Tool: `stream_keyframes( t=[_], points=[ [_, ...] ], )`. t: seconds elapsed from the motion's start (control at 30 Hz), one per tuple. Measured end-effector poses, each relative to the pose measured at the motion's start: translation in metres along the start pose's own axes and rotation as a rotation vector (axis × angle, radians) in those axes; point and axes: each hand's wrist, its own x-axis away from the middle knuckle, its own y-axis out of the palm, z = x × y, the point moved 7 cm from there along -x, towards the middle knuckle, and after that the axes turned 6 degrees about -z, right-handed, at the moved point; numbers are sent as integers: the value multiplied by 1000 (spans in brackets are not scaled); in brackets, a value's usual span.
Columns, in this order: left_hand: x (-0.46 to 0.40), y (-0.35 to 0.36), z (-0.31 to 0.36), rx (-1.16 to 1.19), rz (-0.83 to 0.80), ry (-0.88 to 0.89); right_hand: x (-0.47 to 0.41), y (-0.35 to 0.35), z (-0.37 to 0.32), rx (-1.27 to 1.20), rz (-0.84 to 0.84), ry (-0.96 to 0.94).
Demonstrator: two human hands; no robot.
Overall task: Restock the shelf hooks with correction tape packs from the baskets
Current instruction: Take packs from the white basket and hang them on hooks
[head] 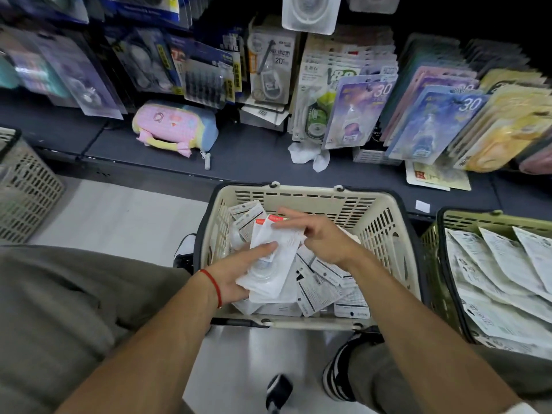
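A cream basket (301, 194) on the floor in front of me holds several white correction tape packs. My left hand (236, 276) grips a small stack of packs (273, 261) from below, its thumb laid across the top one. My right hand (316, 234) touches the upper edge of that stack, fingers bent over the red-marked card tops. A green basket (448, 216) at the right is filled with more white packs (501, 279). Hanging packs (355, 112) crowd the shelf hooks ahead.
A pink and blue pencil case (176, 127) lies on the dark bottom shelf (245, 156). A grey basket (27, 189) stands at the left. A crumpled white cloth (310, 155) and a loose card (436, 176) lie on the shelf. My knees flank the cream basket.
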Motion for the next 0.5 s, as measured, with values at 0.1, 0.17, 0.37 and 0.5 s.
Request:
stream_keyframes(
  t=[0.1, 0.17, 0.37, 0.5],
  points=[
    [-3, -8, 1, -75, 63, 57, 8, -44, 47, 59, 330, 192],
    [-5, -17, 0, -66, 120, 58, 22, -59, 97, 469, 253, 457],
    [-12, -38, -6, -98, 243, 77, 35, -28, 184, 861, -72, 627],
    [-14, -41, -5, -121, 291, 117, 31, -37, 175, 832, -39, 584]
  ],
)
